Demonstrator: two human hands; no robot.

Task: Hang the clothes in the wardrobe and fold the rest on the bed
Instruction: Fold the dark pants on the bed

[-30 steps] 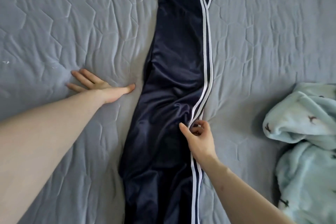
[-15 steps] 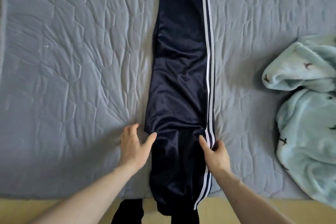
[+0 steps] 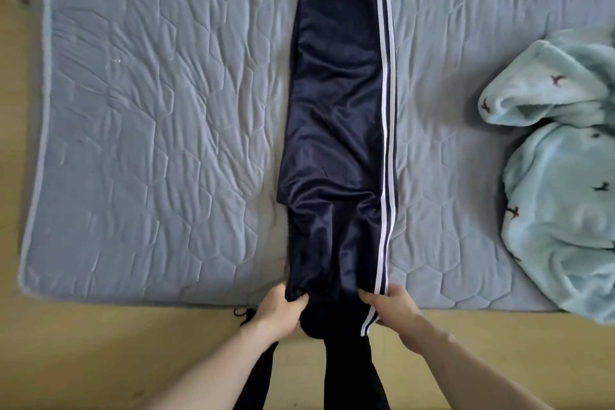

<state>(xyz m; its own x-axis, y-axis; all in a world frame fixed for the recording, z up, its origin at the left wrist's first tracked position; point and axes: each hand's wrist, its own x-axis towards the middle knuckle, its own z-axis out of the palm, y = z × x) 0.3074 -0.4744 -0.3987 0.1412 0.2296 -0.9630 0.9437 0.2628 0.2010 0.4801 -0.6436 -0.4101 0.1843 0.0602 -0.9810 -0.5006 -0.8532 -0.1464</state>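
Bed, trousers in both hands

The trousers ran past the top edge. The fleece blanket was cut off at the right edge.

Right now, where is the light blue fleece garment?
In the head view the light blue fleece garment lies crumpled at the right edge of the bed, apart from the navy track pants laid down the middle.

Soft even daylight; edges bowed, slightly soft
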